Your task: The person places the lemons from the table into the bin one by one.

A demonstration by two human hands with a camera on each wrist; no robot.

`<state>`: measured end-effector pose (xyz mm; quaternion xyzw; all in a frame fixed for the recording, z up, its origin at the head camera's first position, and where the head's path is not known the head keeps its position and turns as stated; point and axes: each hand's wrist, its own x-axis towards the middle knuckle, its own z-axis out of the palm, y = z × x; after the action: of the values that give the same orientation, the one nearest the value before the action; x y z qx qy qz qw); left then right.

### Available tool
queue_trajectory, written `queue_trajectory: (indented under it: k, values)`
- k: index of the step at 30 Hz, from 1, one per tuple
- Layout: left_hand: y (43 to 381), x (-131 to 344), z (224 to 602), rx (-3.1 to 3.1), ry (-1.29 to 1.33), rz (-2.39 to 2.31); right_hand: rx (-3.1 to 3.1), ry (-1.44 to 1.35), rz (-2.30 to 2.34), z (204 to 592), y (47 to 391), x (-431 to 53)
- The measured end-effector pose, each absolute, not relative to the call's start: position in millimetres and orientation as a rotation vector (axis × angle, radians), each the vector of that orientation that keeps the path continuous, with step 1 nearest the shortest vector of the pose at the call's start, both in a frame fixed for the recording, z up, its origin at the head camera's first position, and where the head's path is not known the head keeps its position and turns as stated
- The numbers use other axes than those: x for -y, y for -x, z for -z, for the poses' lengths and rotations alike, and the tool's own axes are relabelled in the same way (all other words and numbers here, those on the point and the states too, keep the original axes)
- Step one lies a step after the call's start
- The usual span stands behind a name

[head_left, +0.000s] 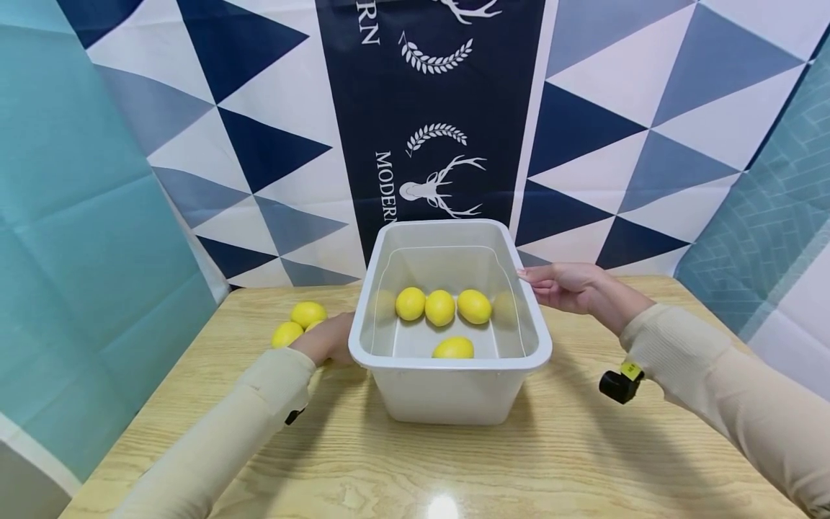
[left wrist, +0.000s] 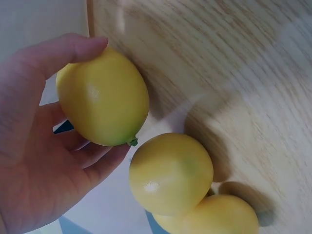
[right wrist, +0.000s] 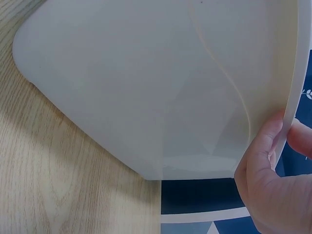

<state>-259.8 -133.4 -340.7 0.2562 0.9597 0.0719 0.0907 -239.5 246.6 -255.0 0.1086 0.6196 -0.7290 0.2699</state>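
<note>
A white plastic bin (head_left: 447,393) stands on the table with several yellow lemons (head_left: 439,308) on its floor. Left of the bin, my left hand (head_left: 333,339) is partly hidden by the rim in the head view. The left wrist view shows that hand (left wrist: 53,131) gripping a lemon (left wrist: 105,100), thumb on top and fingers curled beneath. Close by lie more lemons (left wrist: 170,173) on the table. At the bin's right side, my right hand (head_left: 564,285) pinches the rim; the right wrist view shows the thumb and fingers (right wrist: 261,151) on either side of it.
The wooden table (head_left: 259,447) ends at a patterned cloth backdrop (head_left: 583,187) behind the bin. A teal cloth (head_left: 84,238) hangs at the left, another at the right. Small dark wrist cameras (head_left: 619,387) hang under the sleeves.
</note>
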Motion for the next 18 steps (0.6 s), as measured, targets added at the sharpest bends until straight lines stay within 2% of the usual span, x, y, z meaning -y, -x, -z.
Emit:
queue_trajectory:
  k: [7, 14, 18]
  values:
    - [253, 133, 329, -2.792, -0.856, -0.235, -1.686, -0.317, 1.965, 254, 240, -248]
    - [250, 135, 325, -2.755, -0.803, -0.274, -1.673, -0.311, 1.972, 255, 240, -248]
    - [252, 138, 326, -2.763, -0.857, -0.263, -1.673, -0.311, 1.969, 255, 240, -247]
